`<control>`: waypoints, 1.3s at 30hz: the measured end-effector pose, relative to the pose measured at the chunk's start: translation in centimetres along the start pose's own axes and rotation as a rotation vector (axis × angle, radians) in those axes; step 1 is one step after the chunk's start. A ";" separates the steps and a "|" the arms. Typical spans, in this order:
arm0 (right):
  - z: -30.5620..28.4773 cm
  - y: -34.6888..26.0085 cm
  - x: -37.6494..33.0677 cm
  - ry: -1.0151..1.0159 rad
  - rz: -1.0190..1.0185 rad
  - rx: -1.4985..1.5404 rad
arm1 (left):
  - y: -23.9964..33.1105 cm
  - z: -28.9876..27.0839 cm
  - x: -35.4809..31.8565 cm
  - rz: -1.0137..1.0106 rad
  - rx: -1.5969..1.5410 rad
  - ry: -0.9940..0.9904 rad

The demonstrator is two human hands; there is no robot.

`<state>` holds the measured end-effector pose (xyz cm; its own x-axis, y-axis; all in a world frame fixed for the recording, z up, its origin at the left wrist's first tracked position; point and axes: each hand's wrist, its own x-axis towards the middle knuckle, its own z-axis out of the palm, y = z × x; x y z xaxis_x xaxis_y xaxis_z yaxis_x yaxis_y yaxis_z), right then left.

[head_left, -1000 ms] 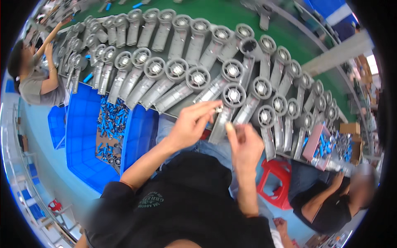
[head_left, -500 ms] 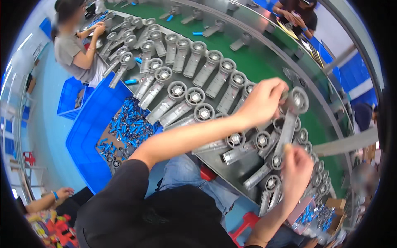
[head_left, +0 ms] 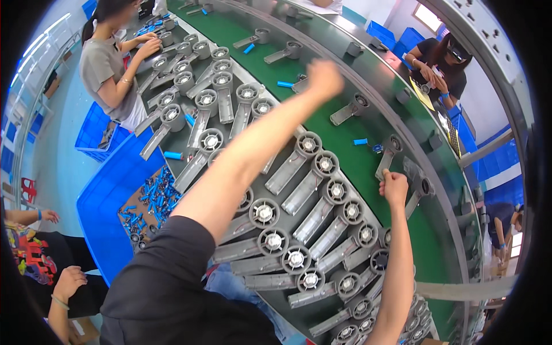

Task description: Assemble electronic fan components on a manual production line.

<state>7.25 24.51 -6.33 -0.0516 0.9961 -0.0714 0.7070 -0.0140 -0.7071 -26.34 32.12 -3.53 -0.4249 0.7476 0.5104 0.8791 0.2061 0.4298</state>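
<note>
My right hand point(head_left: 395, 188) is closed on the handle end of a grey handheld-fan housing point(head_left: 393, 147), which lies low over the green conveyor belt. A small wired part point(head_left: 376, 148) and a blue cylindrical battery point(head_left: 360, 142) are just left of this housing. My left arm stretches far forward across the table, and my left hand point(head_left: 325, 79) is over the belt, smeared by motion. Close to it are another grey fan housing point(head_left: 301, 84), partly hidden, and a blue battery point(head_left: 285, 84). The left fingers are too blurred to read.
Rows of grey fan housings point(head_left: 326, 164) cover the table in front of me. A blue bin point(head_left: 100, 201) of blue batteries stands at left. A person point(head_left: 109, 69) works at the far left, another point(head_left: 440, 72) across the belt. A metal rail point(head_left: 402, 123) edges the belt point(head_left: 422, 247).
Both hands were at a fan housing raised over the table. My right hand now has a housing at the belt, while my left hand has swung away, forward and left. The view has shifted.
</note>
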 end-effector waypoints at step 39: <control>-23.9 17.6 -49.2 0.844 0.459 -0.266 | 6.5 -31.2 -48.1 -0.469 -1.101 -0.935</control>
<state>39.02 -22.62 1.54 0.7120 0.6358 0.2981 0.6730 -0.4967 -0.5481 -6.96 -22.24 -2.05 0.0453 0.9573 -0.2856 -0.0662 0.2882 0.9553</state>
